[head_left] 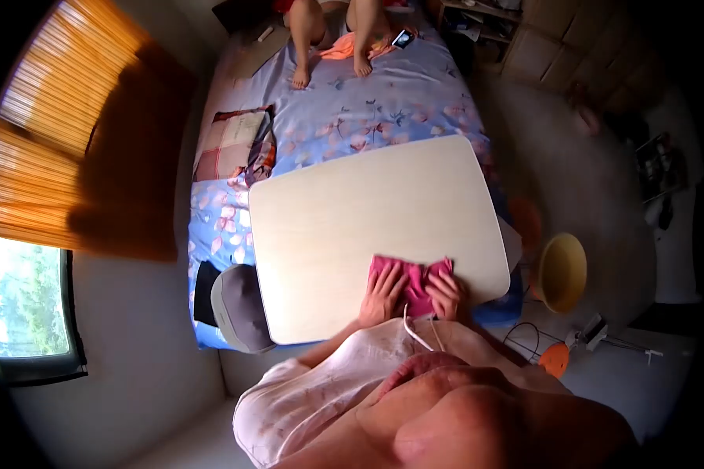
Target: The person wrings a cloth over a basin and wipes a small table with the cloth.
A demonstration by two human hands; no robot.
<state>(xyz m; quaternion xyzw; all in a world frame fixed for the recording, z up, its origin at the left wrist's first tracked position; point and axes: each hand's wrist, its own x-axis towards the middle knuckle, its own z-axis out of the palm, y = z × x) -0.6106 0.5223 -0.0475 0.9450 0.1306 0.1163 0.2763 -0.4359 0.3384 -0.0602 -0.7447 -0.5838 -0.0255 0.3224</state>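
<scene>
A crumpled pink cloth (pixel 419 288) lies near the front edge of a pale board-like tabletop (pixel 368 211), its middle bunched into folds. My left hand (pixel 382 293) rests on the cloth's left side, fingers stretched out over it. On the right side, my right hand (pixel 446 295) presses down with its fingers slightly bent and apart. Both thumbs are hard to make out. Part of the cloth shows between the hands and beyond the fingertips.
The tabletop stands on a bed (pixel 352 109) with a flowered sheet. A grey cap (pixel 242 305) sits at its left, folded plaid fabric (pixel 231 148) farther back. Another person's legs (pixel 309 39) and a phone (pixel 403 39) are at the far end. A yellow basin (pixel 563 273) stands right.
</scene>
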